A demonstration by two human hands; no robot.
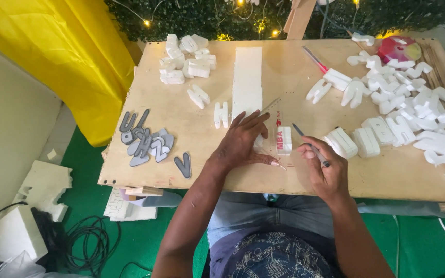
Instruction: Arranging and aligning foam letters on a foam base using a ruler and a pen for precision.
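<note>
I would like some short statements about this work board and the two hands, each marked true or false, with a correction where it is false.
1. The left hand lies flat on the wooden board. True.
2. The right hand is empty. False: it holds a thin knife-like tool, the tip pointing up and left.
3. The grey letter shapes lie on the left part of the board. True.
4. The long white foam strip lies at the board's right edge. False: it lies near the middle, reaching toward the far edge.
5. Many white foam pieces are heaped on the right side. True.
6. The cloth hanging at the left is blue. False: it is yellow.
</note>
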